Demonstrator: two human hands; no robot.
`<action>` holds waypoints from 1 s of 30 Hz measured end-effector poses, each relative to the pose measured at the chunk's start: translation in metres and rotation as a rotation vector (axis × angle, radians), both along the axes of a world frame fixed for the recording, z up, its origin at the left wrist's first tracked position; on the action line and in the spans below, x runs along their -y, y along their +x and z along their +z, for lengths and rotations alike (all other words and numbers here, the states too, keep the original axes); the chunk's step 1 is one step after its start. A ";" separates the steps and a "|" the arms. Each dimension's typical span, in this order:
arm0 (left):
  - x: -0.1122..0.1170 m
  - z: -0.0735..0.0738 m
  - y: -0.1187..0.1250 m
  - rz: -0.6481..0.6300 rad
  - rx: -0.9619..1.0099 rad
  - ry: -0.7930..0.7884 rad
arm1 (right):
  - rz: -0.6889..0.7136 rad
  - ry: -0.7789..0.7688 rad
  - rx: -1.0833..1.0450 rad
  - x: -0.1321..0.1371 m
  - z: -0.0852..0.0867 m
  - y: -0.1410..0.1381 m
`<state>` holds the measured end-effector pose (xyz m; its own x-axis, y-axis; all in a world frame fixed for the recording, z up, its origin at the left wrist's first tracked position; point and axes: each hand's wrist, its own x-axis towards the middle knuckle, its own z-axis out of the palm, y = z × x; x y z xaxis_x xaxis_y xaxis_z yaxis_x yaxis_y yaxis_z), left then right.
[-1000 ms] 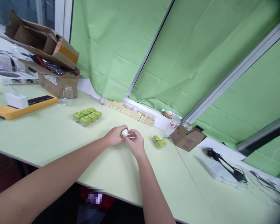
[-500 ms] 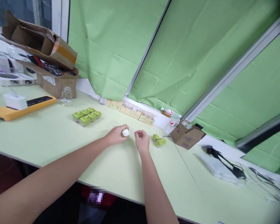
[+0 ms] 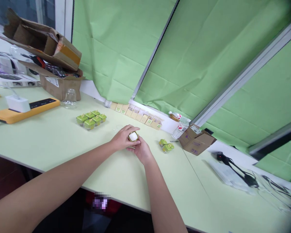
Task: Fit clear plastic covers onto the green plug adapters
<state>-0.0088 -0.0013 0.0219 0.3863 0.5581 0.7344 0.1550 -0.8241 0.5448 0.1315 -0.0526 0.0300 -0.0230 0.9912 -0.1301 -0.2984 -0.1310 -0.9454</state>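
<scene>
My left hand (image 3: 123,138) is closed around a small squarish container (image 3: 133,136) with a white top and a dark, yellowish rim. My right hand (image 3: 142,151) meets it from the right and below, its thumb along the side and its fingers curled underneath. The lower part of the container is hidden by both hands. Left of the hands, a clear tray holds several small green-topped cups (image 3: 89,124) with yellow loops on top. A smaller group of green-topped cups (image 3: 168,147) stands right of my right hand.
A row of small beige boxes (image 3: 135,114) lines the wall behind the hands. At left are an orange power strip (image 3: 42,105), a clear jar (image 3: 70,98) and open cardboard boxes (image 3: 60,87). Bottles (image 3: 179,131), a carton (image 3: 195,140) and black cables (image 3: 240,173) lie at right.
My right hand has moved left and come onto the container, where before it was apart with fingers pinched. The container in my left hand has turned so its white top faces me more.
</scene>
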 end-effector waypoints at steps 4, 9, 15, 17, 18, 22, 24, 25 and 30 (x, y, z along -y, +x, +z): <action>0.004 0.003 0.000 -0.036 -0.035 0.046 | 0.062 0.000 -0.148 0.003 0.004 0.001; 0.007 0.001 0.002 -0.049 -0.080 0.041 | -0.009 0.054 -0.144 0.000 0.002 0.006; 0.010 0.002 0.000 -0.137 -0.098 -0.025 | -0.233 0.076 -0.117 -0.004 -0.002 0.012; 0.007 0.000 0.000 -0.137 -0.078 -0.071 | -0.276 0.066 -0.113 -0.003 -0.001 0.013; 0.005 -0.001 0.001 -0.124 -0.072 -0.107 | -0.287 0.060 -0.114 -0.003 0.000 0.013; -0.005 -0.010 0.003 -0.092 -0.063 -0.242 | -0.342 0.035 -0.083 -0.004 0.001 0.017; -0.010 -0.014 0.003 -0.085 -0.059 -0.271 | -0.369 0.019 -0.052 -0.005 0.001 0.019; -0.012 -0.016 0.003 -0.080 -0.061 -0.279 | -0.379 0.017 -0.043 -0.006 0.001 0.020; -0.017 -0.021 0.002 -0.035 -0.085 -0.295 | -0.351 0.036 -0.045 -0.004 0.005 0.022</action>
<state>-0.0064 0.0153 0.0013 0.4623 0.7278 0.5065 0.1848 -0.6378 0.7477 0.1532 -0.0484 0.0348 0.3147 0.9437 -0.1019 -0.3609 0.0197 -0.9324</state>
